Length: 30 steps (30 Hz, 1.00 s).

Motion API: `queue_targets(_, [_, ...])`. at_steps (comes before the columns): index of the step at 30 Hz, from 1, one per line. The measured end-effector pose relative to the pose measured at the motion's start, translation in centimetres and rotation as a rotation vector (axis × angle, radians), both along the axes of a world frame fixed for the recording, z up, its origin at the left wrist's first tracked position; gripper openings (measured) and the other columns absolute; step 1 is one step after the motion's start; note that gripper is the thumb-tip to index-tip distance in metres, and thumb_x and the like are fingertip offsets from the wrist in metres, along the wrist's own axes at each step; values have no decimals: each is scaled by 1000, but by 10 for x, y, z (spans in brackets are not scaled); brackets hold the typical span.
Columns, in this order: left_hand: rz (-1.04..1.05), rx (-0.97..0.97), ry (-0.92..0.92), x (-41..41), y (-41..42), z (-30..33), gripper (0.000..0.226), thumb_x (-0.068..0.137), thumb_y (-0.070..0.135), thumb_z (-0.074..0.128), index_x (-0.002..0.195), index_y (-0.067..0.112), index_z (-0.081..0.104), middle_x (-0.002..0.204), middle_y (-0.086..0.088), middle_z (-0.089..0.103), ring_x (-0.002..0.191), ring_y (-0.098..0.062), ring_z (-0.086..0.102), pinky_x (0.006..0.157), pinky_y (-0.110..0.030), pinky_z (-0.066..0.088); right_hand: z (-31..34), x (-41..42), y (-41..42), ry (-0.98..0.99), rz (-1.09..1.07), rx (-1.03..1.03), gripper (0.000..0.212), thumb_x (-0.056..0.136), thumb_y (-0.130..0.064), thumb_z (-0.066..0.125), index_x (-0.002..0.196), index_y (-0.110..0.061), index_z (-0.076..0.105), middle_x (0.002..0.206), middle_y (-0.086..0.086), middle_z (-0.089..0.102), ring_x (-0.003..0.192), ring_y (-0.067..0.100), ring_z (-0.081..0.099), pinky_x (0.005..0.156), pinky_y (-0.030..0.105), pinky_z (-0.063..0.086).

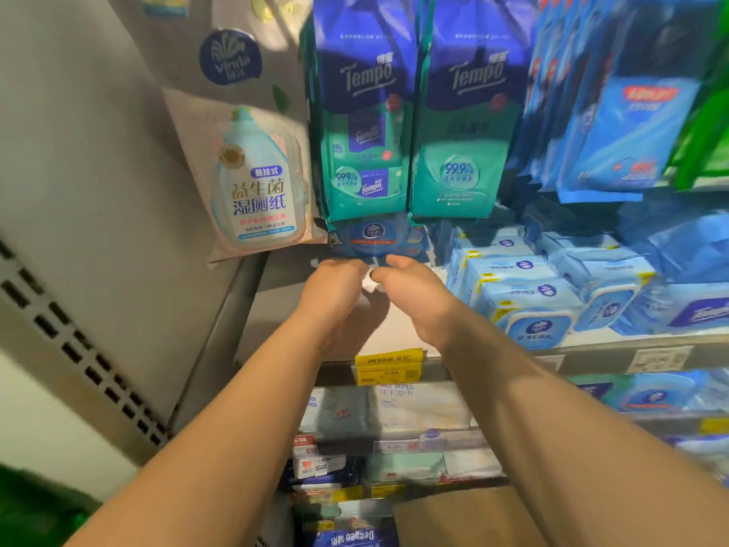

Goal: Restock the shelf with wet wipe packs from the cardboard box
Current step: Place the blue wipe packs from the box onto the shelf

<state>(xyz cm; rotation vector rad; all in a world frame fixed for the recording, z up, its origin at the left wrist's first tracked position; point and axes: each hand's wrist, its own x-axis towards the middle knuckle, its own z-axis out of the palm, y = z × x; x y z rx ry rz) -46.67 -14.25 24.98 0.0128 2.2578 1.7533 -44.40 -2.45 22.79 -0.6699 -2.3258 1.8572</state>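
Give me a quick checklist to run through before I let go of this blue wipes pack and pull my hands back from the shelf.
1. Blue wipes pack is at the back of the shelf, under the hanging Tempo packs: ok.
2. Pack rests fully on the shelf: cannot tell, the hands hide its lower edge.
3. Left hand and right hand are at the pack's front edge; their grip on it: cannot tell, fingertips hidden.
4. Bare shelf in front of the pack for further packs: ok.
5. Stacked light blue packs to the right are apart from the right hand: ok.
6. Yellow price tag shows unblocked at the shelf edge: ok.
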Motion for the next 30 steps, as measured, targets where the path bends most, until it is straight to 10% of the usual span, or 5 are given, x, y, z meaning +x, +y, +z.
queue_targets(4, [50,24,76,29,-20,5,40,93,51,64,124,25,61,128,3,65,118,-19,60,109,-44,46,14,38,-4,147,-67,17,56,96,-22,61,151,-28,49,147,-4,55,121,9,56,97,24,41])
queue_targets(9, [6,173,157,88,-41,26,59,89,62,65,139,31,56,131,15,63,109,1,59,84,-27,48,21,103,-15,277,-127,-3,51,94,-36,60,143,-46,52,143,-20,52,101,-11,59,93,20,43])
queue_targets(16, [-188,166,199,157,-67,12,76,68,82,54,137,50,54,134,20,60,121,-3,57,101,-36,44,20,208,-21,246,-145,41,48,98,-40,60,144,-50,50,99,-53,52,115,-7,57,104,42,51])
queue_targets(30, [-457,122,-56,255,-57,-94,34,77,81,55,106,63,60,123,33,60,115,8,54,104,-38,44,-49,365,-28,53,-339,-39,47,98,-44,63,140,-61,47,124,-50,48,130,-9,48,111,44,47])
